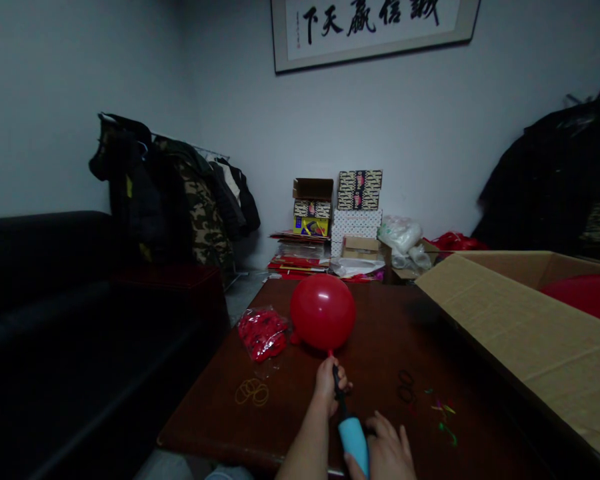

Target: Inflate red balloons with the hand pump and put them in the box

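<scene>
A round red balloon (323, 311) stands inflated above the dark wooden table (290, 420), its neck on the black nozzle of a light blue hand pump (353, 442). My left hand (329, 385) is closed round the nozzle and the balloon's neck just under the balloon. My right hand (387, 452) grips the blue pump body near the table's front edge.
A clear bag of red balloons (263, 333) lies left of the balloon. Yellow rubber bands (253, 392), dark bands (405, 385) and coloured scraps (444, 420) lie on the table. A large open cardboard box (525, 333) holds a red balloon (587, 295) at right. Black sofa (55, 300) at left.
</scene>
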A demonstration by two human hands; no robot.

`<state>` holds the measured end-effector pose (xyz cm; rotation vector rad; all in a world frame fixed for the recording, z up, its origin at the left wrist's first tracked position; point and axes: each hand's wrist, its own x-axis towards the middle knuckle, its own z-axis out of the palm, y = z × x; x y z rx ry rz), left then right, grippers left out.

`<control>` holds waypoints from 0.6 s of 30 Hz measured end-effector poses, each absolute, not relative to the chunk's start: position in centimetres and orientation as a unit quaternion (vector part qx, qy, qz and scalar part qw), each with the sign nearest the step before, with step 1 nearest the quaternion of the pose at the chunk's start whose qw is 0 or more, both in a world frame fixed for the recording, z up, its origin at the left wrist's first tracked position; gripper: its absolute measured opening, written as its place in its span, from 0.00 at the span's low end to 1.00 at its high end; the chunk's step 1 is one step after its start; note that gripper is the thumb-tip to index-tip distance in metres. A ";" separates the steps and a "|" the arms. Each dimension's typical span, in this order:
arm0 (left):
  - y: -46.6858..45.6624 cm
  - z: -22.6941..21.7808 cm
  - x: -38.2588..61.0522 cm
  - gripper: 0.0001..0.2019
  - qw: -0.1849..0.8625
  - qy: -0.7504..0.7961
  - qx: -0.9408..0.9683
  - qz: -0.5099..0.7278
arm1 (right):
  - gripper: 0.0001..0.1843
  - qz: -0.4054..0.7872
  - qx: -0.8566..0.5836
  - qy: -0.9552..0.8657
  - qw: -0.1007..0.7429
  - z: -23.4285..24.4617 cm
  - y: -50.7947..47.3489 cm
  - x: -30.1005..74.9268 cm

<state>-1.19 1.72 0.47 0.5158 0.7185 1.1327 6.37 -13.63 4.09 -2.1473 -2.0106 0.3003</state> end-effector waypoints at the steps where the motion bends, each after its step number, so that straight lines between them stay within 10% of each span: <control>1: 1.9 0.2 -1.2 0.14 0.752 0.326 0.245 0.518 | 0.26 0.102 -0.721 -0.679 0.097 4.6 -13.0 6.1; 18: 2.1 0.2 -1.2 0.19 0.731 0.330 0.263 0.536 | 0.26 0.058 -0.740 -0.665 0.080 4.1 -13.0 5.2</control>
